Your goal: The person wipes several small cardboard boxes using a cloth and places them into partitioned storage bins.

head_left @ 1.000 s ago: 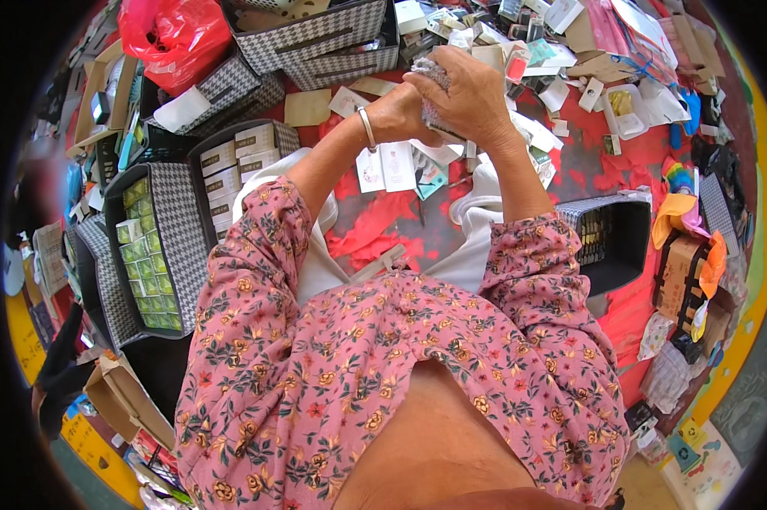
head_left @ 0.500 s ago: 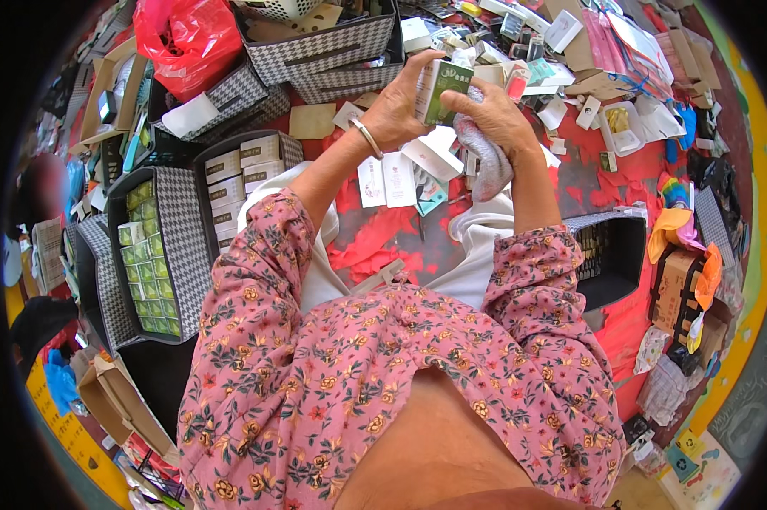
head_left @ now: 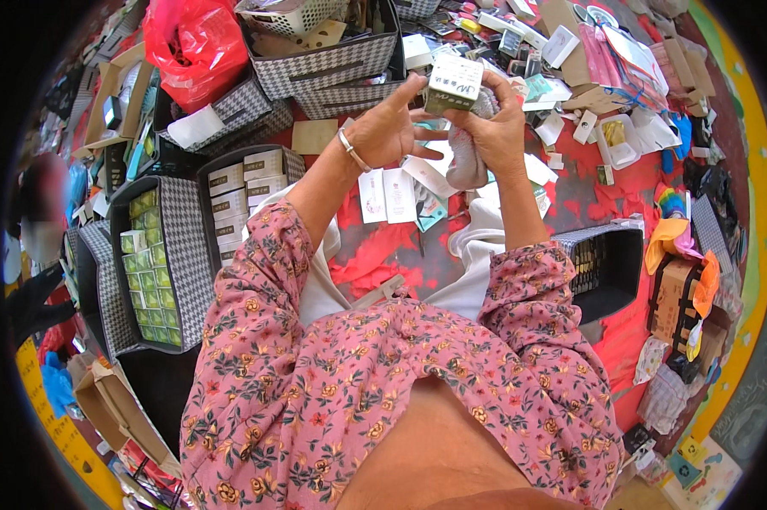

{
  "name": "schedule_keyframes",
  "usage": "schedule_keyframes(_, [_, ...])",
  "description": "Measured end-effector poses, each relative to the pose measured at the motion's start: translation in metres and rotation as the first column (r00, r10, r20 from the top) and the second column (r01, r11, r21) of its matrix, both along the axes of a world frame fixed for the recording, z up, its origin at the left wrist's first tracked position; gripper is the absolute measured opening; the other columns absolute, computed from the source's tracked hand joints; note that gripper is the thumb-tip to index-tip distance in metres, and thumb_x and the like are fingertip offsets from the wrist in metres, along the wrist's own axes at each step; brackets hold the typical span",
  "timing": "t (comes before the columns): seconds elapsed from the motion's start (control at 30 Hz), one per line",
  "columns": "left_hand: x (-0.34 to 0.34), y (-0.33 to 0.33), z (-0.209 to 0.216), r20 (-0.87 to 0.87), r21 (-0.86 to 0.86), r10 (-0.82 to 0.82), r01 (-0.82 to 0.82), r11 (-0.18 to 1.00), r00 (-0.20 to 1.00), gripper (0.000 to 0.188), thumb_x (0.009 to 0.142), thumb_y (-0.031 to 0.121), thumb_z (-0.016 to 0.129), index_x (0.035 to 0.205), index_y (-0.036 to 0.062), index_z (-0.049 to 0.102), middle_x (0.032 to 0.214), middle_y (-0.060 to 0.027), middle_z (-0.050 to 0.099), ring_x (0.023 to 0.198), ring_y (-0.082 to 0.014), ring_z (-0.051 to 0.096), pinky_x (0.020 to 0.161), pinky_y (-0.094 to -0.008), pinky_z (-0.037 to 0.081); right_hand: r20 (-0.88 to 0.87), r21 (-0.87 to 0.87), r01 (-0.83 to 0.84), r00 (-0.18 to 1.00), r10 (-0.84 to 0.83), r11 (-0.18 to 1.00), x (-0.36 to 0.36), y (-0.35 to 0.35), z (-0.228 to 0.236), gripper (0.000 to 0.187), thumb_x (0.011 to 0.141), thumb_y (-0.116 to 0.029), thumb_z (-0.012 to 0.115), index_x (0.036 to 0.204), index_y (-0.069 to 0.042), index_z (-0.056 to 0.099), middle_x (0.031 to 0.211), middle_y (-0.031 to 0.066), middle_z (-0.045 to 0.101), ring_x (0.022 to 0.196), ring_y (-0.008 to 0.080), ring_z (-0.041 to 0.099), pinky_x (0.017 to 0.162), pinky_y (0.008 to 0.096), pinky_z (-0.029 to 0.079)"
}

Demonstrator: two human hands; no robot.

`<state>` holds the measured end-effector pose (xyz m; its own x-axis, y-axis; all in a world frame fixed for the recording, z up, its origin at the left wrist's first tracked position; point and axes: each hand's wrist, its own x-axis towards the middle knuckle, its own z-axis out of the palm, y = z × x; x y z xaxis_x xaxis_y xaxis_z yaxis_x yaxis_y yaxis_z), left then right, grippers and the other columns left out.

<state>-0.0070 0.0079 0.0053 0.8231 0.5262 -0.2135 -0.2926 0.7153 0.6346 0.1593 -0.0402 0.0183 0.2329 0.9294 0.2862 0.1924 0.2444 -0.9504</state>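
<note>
A small green-and-white cardboard box [head_left: 454,82] is held up by my right hand [head_left: 501,127], its white end facing upward. The same hand also grips a grey cloth [head_left: 467,161], which hangs below the box. Beside the box's left side is my left hand [head_left: 382,129], with its fingers spread and nothing in it. One of its fingertips comes close to the box; whether they touch, I cannot tell. White flat boxes [head_left: 386,195] lie on the red-patched surface beneath my hands.
At left, a houndstooth bin [head_left: 179,246] holds rows of small green boxes [head_left: 150,289]. White boxes [head_left: 230,204] fill the bin beside it. A red plastic bag [head_left: 192,51] and stacked bins [head_left: 324,68] stand farther off. A black bin [head_left: 617,263] sits at right.
The box has turned from showing its green face to showing its white end. My left hand has let go of it and spread its fingers. The right hand keeps the box and cloth.
</note>
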Motion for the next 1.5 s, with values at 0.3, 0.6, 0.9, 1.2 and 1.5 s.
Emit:
schedule_keyframes(0.3, [0.004, 0.005, -0.013, 0.025, 0.056, 0.218, -0.219, 0.974, 0.976, 0.056, 0.079, 0.037, 0.059, 0.120, 0.0070, 0.035, 0.108, -0.0132, 0.051, 0.096, -0.0234, 0.056, 0.083, -0.0419, 0.048, 0.200, -0.016, -0.018, 0.979, 0.021, 1.000, 0.010, -0.005, 0.003, 0.045, 0.062, -0.006, 0.069, 0.104, -0.002, 0.054, 0.093, 0.0084, 0.061, 0.083, 0.0139, 0.057, 0.074, 0.0261, 0.046])
schedule_keyframes(0.6, [0.018, -0.017, -0.023, -0.058, -0.080, 0.118, -0.123, 0.989, 0.991, 0.036, 0.081, 0.026, 0.060, 0.108, 0.0040, 0.049, 0.105, -0.0061, 0.054, 0.096, -0.0186, 0.055, 0.082, -0.0347, 0.047, 0.581, 0.450, 0.108, 0.718, -0.382, 0.887, -0.028, -0.002, 0.026, 0.020, 0.067, -0.007, 0.060, 0.087, -0.008, 0.057, 0.074, 0.0096, 0.055, 0.065, 0.0262, 0.057, 0.056, 0.0338, 0.045])
schedule_keyframes(0.9, [0.024, -0.015, -0.027, -0.281, 0.282, 0.152, -0.070, 0.957, 0.948, 0.061, 0.073, 0.029, 0.066, 0.115, -0.0026, 0.036, 0.103, -0.0110, 0.051, 0.094, -0.0182, 0.053, 0.082, -0.0319, 0.046, 0.541, 0.285, 0.444, 0.657, -0.525, 0.850, 0.020, 0.011, 0.006, 0.018, 0.072, -0.013, 0.061, 0.089, -0.006, 0.060, 0.081, 0.0116, 0.062, 0.072, 0.0255, 0.061, 0.062, 0.0310, 0.047])
schedule_keyframes(1.2, [0.018, -0.002, -0.014, -0.210, 0.707, 0.239, -0.021, 0.707, 0.948, 0.092, 0.056, 0.011, 0.077, 0.128, 0.0022, 0.021, 0.117, -0.0109, 0.039, 0.109, -0.0202, 0.043, 0.095, -0.0305, 0.036, 0.023, -0.238, 0.230, 0.973, -0.231, 0.944, 0.028, 0.009, 0.022, 0.031, 0.075, -0.030, 0.064, 0.079, 0.001, 0.060, 0.068, 0.0049, 0.059, 0.060, 0.0120, 0.054, 0.057, 0.0271, 0.043])
schedule_keyframes(1.5, [0.020, -0.005, -0.019, -0.364, 0.869, 0.411, 0.147, 0.472, 0.836, 0.098, 0.050, 0.024, 0.082, 0.122, -0.0010, 0.021, 0.111, -0.0156, 0.043, 0.106, -0.0235, 0.044, 0.092, -0.0289, 0.036, 0.476, 0.359, 0.376, 0.714, -0.514, 0.854, -0.010, 0.005, 0.008, 0.027, 0.075, -0.024, 0.064, 0.085, 0.000, 0.057, 0.077, 0.0144, 0.056, 0.068, 0.0325, 0.057, 0.058, 0.0354, 0.045])
